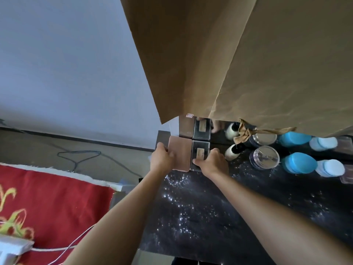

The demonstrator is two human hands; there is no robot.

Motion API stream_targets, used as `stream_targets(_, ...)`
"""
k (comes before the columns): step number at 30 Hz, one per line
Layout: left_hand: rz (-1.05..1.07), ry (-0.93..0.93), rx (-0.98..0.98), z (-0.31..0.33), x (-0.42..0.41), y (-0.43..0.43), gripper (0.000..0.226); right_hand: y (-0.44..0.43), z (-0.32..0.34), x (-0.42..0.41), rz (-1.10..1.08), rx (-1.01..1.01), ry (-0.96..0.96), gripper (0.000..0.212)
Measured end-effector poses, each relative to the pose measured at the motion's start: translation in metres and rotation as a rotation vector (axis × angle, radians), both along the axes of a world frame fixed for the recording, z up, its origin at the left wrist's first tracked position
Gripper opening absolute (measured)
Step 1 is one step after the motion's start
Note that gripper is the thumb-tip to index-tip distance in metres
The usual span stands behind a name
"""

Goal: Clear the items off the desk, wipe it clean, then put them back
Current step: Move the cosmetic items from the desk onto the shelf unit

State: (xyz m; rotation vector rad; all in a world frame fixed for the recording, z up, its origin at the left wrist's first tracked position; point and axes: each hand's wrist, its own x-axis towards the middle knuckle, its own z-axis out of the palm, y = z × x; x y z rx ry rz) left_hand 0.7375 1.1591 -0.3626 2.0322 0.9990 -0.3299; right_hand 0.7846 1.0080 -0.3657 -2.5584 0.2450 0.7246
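A black sparkly desk top (200,207) runs from the middle to the right. At its far left corner lie a pink flat box (181,153) and a dark box (200,153) side by side. My left hand (162,159) grips the pink box by its left edge. My right hand (214,161) holds the near right corner of the dark box. Both boxes rest against a mirror (219,129) at the back, which shows their reflections.
Along the back stand a small cream bottle with a dark cap (233,153), a clear round jar (264,157), a blue round container (299,162) and white pads (330,168). A brown curtain (248,64) hangs overhead. A red rug (47,203) and cables lie on the floor at left.
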Motion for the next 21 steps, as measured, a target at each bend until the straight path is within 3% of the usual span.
stream_targets(3,0.031,-0.015,-0.060,0.000,-0.003,0.006,0.018,0.000,0.001,0.003,0.008,0.008,0.018,0.061)
stream_targets(7,0.017,-0.075,-0.113,0.009,-0.010,0.011,0.033,0.005,0.006,0.001,0.061,0.032,-0.028,0.039)
stream_targets(11,0.034,-0.140,-0.134,0.026,-0.022,0.010,0.033,-0.006,0.017,-0.008,0.100,0.108,-0.096,0.043)
stream_targets(15,-0.003,-0.221,-0.123,0.047,-0.041,-0.010,0.030,-0.050,0.048,-0.034,0.142,0.180,-0.188,0.043)
stream_targets(21,-0.161,-0.300,-0.070,0.079,-0.056,-0.081,0.035,-0.147,0.089,-0.070,0.192,0.070,-0.412,0.037)
